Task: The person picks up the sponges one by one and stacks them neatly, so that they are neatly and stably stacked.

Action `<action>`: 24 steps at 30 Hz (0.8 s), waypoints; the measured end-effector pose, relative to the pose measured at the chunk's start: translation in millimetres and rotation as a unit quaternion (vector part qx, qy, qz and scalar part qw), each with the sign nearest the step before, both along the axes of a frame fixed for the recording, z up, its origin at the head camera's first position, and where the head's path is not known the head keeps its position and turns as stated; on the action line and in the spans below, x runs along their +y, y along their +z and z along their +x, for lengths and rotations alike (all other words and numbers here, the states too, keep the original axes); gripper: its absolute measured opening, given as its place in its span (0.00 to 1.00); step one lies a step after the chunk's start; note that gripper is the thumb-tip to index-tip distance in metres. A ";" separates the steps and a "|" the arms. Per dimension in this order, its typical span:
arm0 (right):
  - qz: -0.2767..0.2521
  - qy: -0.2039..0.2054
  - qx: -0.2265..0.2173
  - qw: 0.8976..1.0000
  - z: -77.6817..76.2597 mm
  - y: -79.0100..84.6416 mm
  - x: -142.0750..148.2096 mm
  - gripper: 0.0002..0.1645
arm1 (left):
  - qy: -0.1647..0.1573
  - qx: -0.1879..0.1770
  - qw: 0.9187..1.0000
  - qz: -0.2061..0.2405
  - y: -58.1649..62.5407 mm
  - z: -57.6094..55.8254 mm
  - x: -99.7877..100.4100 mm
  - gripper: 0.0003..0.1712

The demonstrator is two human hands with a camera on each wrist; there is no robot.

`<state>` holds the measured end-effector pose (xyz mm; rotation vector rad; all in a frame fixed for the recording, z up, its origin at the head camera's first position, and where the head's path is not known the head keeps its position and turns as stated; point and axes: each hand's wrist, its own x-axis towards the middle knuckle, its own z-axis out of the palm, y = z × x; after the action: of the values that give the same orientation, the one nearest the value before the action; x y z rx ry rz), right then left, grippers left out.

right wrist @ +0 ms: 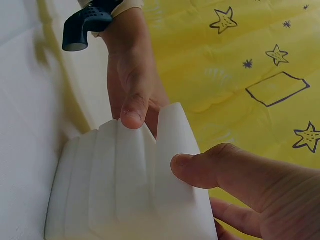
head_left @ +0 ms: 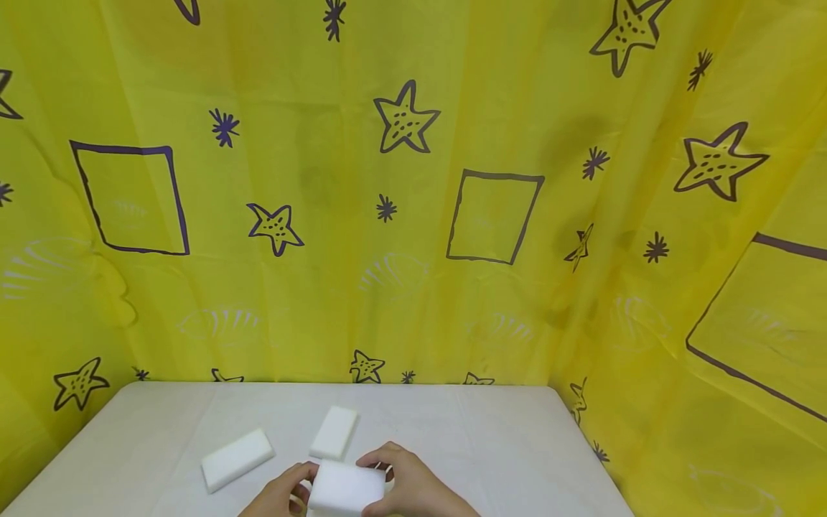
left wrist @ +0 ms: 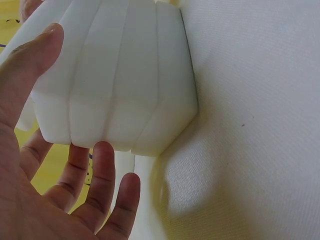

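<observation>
A stack of several white sponge blocks (left wrist: 115,75) stands on the table between both hands, its layers visible in the wrist views. My right hand (head_left: 410,485) pinches the top sponge block (right wrist: 175,155), thumb on its near side. That block sits slightly tilted, with a narrow gap below one end in the right wrist view. My left hand (head_left: 279,495) holds the stack from the left, its thumb (left wrist: 50,42) against the upper layers and its fingertips along the adjoining side. From the head, mostly the broad top face of the upper block (head_left: 347,488) shows.
Two loose white blocks lie apart on the white-covered table (head_left: 484,445): one block (head_left: 237,459) to the left, another block (head_left: 334,432) just behind the stack. A yellow curtain (head_left: 323,301) with dark star drawings hangs around the back and sides.
</observation>
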<state>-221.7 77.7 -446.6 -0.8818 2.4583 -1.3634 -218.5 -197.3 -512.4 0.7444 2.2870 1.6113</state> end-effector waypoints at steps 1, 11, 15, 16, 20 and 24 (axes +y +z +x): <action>-0.002 0.002 -0.001 1.000 0.0 -0.2 -0.1 0.30 | 0.002 -0.002 1.000 -0.002 -0.1 0.0 0.0 0.35; -0.007 0.012 0.003 1.000 0.9 0.0 -2.1 0.29 | -0.012 0.010 1.000 0.009 -1.1 -0.3 0.6 0.35; -0.001 0.007 -0.014 1.000 0.7 0.9 -2.7 0.28 | -0.010 0.010 1.000 0.007 -1.0 -0.2 0.6 0.36; 0.001 0.006 -0.016 1.000 0.6 0.8 -2.9 0.28 | -0.009 0.010 1.000 0.006 -1.1 -0.3 0.6 0.37; 0.006 0.009 -0.009 1.000 0.0 0.2 -3.3 0.29 | -0.006 0.017 1.000 -0.003 -1.6 -0.8 0.0 0.38; 0.007 0.013 -0.001 1.000 -0.2 -0.6 -3.5 0.29 | -0.006 0.022 1.000 -0.008 -2.1 -1.6 -0.1 0.38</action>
<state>-222.0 74.2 -447.2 -0.9062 2.4441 -1.3365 -220.2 -197.5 -514.5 0.7960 2.3167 1.5856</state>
